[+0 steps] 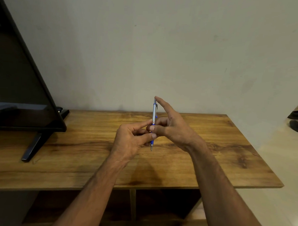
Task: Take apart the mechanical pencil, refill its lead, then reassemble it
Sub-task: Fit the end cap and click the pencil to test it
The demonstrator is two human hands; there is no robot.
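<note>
Head view: mechanical pencil [154, 113] held upright above the middle of the wooden table [211, 149], tip down, silver upper barrel and clip above, blue grip below; it appears whole, tip and cap end both in place as far as can be seen; left hand [131, 139] pinching the blue grip between thumb and forefinger; right hand [171, 127] closed on the barrel just above with thumb and curled fingers, its forefinger stretched up, tip touching or just beside the cap end, cannot tell which; no loose parts, lead case or spare leads visible on the table; television [17, 90] on its stand at far left, well apart. Judgement: either disassembly is not yet begun or reassembly is complete; this one frame does not settle which, since any lead inside is hidden.
</note>
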